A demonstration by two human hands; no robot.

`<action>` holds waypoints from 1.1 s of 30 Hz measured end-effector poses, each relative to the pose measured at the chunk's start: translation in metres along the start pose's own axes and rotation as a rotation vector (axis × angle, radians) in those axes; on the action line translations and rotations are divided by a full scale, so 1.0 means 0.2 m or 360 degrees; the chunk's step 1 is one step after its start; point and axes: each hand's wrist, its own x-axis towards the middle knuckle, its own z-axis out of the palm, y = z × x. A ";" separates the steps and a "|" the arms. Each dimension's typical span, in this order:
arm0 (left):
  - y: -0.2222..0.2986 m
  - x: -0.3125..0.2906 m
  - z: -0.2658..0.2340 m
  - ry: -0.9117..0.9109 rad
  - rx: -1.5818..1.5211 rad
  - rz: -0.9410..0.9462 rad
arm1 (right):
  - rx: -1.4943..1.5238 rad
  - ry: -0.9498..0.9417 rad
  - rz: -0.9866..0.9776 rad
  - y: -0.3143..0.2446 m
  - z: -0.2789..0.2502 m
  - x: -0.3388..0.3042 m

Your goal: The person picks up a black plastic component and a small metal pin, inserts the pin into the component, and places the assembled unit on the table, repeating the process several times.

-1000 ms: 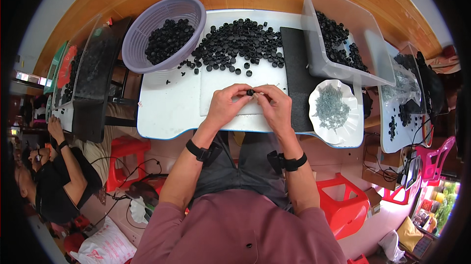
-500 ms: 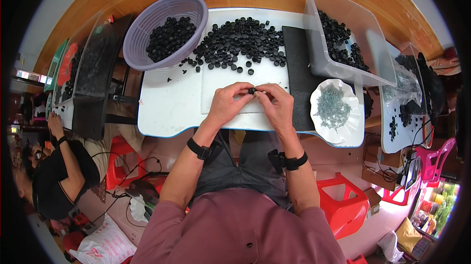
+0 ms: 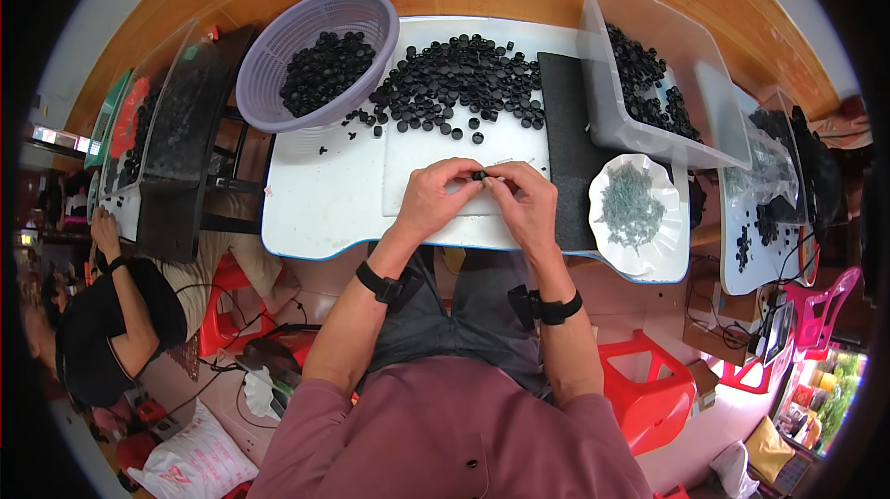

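Over the front middle of the white table [image 3: 320, 193], my left hand [image 3: 436, 195] and my right hand [image 3: 526, 198] meet at the fingertips. Between them they pinch one small round black part [image 3: 478, 175], partly covered by the fingers. Just beyond, a wide heap of similar small black round parts [image 3: 454, 82] lies spread across a white board [image 3: 400, 170]. Right of my right hand stands a white fluted dish [image 3: 681, 211] with a pile of thin, pale grey-green pieces [image 3: 633, 205], too fine to make out singly.
A purple plastic basket [image 3: 252, 72] of black parts stands far left. A clear plastic bin [image 3: 667, 142] with more sits far right, beside a black mat [image 3: 567, 147]. Red stools [image 3: 649, 397] stand on the floor. Another person [image 3: 116, 323] works at a table to the left.
Both hands stay together at the same place with the black part; the fingers shift only slightly. The whole view has moved a little.
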 end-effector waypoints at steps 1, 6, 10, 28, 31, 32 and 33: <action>0.00 0.00 0.00 0.0014 0.0017 0.0020 | 0.0017 -0.0005 0.0007 0.00 0.00 0.00; -0.01 0.00 0.01 0.0085 -0.0032 0.0085 | 0.0054 0.0009 0.0117 0.01 0.01 -0.01; -0.01 0.00 0.01 0.0041 -0.0038 0.0031 | 0.0036 0.0017 0.0079 0.02 0.00 0.00; -0.01 0.00 0.01 0.0086 -0.0048 0.0118 | 0.0024 -0.0005 0.0116 0.00 0.00 -0.01; -0.01 0.00 0.01 0.0099 -0.0073 0.0126 | -0.0025 0.0010 0.0065 0.00 0.00 -0.01; -0.01 0.00 0.01 0.0096 -0.0075 0.0125 | -0.0026 0.0011 0.0067 0.00 -0.01 -0.01; -0.01 0.00 0.01 0.0089 -0.0070 0.0108 | -0.0020 0.0065 0.0042 0.01 0.00 -0.01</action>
